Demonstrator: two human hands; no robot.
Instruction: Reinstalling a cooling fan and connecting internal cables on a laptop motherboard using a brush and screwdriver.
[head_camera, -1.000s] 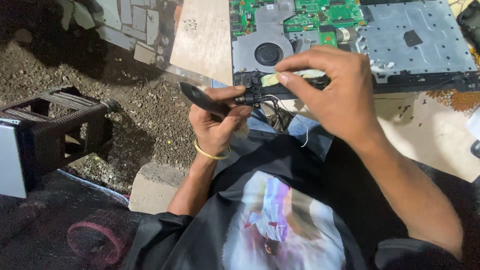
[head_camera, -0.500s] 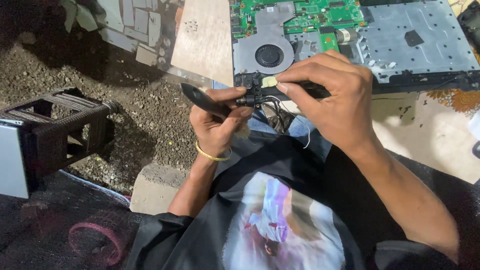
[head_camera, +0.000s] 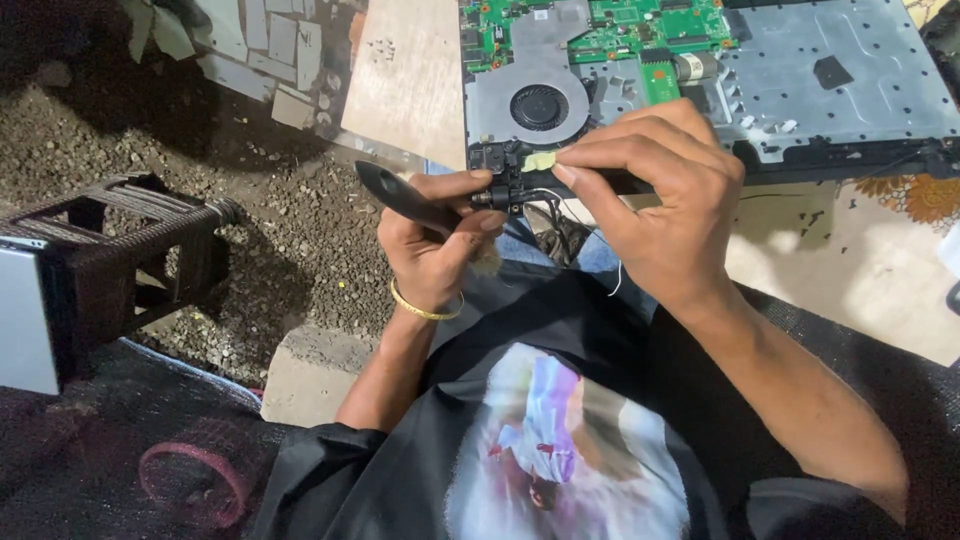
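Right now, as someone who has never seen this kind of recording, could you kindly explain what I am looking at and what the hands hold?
There is one view, from a camera on the person's head, looking down at their own two bare hands. The left hand, with a gold bangle at the wrist, grips a black tool. The right hand pinches a slim black part at the edge of an opened laptop. Inside it you can see a green circuit board and a round fan. To the left lie gravel ground and a dark woven stool.
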